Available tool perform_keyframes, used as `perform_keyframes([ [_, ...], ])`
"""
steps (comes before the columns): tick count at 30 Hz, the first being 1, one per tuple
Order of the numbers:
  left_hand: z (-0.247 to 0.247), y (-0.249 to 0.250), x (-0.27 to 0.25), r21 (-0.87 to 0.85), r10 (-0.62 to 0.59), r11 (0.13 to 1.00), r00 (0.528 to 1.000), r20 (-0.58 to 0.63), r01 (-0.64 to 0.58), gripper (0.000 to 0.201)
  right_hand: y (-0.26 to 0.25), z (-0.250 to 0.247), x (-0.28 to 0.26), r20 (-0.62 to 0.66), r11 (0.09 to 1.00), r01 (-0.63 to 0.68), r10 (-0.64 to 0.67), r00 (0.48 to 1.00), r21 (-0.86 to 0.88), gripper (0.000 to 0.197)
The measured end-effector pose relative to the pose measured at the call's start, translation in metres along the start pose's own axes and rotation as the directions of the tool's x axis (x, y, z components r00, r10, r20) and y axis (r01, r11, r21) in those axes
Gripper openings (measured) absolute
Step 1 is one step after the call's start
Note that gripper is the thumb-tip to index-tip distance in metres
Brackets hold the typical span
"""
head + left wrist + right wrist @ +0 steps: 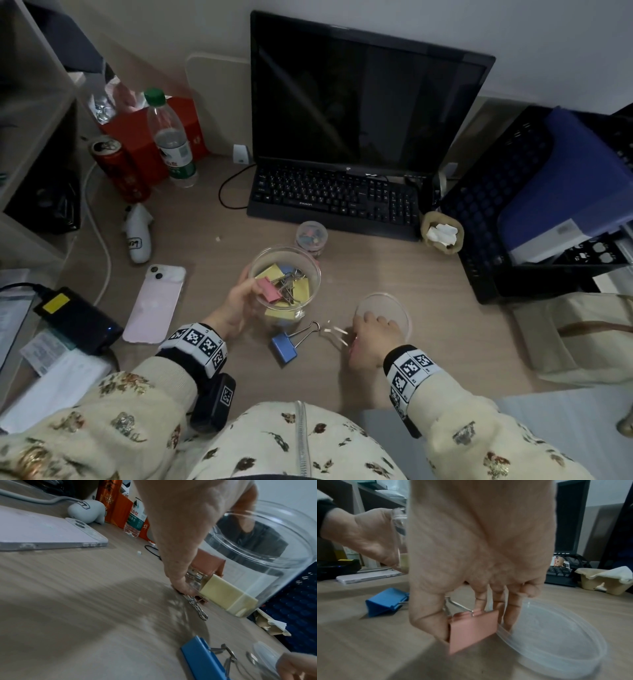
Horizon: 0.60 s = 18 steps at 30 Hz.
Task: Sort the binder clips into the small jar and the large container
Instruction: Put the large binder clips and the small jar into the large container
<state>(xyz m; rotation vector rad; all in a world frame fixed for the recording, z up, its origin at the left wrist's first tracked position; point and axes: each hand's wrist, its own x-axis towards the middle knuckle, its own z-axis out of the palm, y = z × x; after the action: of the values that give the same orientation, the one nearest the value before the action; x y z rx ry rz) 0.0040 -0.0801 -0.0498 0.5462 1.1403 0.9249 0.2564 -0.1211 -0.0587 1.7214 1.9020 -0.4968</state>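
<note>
The right hand (479, 563) pinches a pink binder clip (473, 630) just off the bench (428, 335), wire handles pointing up toward the palm, long axis probably across the view. Beside it lies a blue clip (285, 346). Next it must be carried into the large container (285, 274), which the left hand (239, 301) grips; the small jar (311, 237) stands beyond.

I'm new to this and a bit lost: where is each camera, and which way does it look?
Head: looks down at the desk, both hands and sleeves.
Left wrist: looks along the left hand holding the large container.
Right wrist: looks along the right hand pinching a pink clip.
Shared: all three show the blue clip.
</note>
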Motion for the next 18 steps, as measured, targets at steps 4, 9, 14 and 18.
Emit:
perform_keyframes([
  [4,0.000,-0.001,0.001,0.028,-0.017,0.999,1.000,0.014,0.017,0.058,0.008,-0.021,0.004,0.017,0.978,-0.057,0.055,0.998,0.201,0.038],
  [9,-0.002,0.000,0.003,0.059,-0.027,0.998,1.000,0.015,0.026,0.061,0.015,-0.047,0.004,-0.093,0.860,-0.097,0.165,0.982,0.500,0.026],
  [14,0.002,0.005,0.003,0.092,-0.053,0.995,0.998,0.038,0.049,0.067,0.018,-0.076,0.004,-0.292,0.669,0.135,0.128,0.948,0.731,0.032],
  [18,0.007,0.010,0.004,0.110,-0.055,0.993,0.997,0.062,0.048,0.094,0.009,-0.102,-0.006,-0.461,0.566,0.393,-0.026,0.887,0.725,0.037],
])
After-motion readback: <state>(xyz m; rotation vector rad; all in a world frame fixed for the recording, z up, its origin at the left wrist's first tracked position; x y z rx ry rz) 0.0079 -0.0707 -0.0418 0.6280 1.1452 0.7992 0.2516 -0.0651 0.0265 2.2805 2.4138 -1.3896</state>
